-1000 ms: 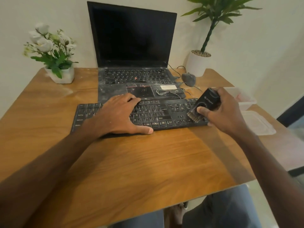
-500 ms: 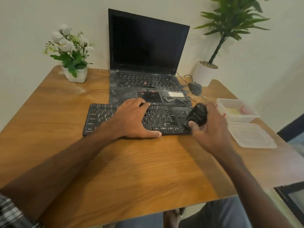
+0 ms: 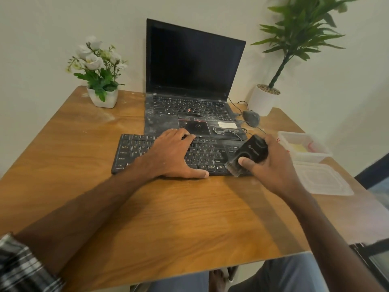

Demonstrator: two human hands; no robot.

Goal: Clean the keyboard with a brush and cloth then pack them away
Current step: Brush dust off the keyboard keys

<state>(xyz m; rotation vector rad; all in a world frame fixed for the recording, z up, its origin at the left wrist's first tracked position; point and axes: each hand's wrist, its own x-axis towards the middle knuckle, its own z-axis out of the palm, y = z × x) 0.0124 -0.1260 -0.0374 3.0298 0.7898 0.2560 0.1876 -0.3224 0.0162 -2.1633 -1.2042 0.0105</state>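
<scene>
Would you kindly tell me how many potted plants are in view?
2: a white-flowered plant at the table's back left, and a tall leafy plant at its back right. None seems hidden.

a wooden table stands against a pale wall. an open laptop sits at the rear centre, screen dark, its deck and palm rest dusted with white powder. a white label and a coiled cable lie on the palm rest. a grey mouse lies just right of the laptop. a square white pot of white flowers stands rear left; a round white pot holding a tall green plant stands rear right.
</scene>
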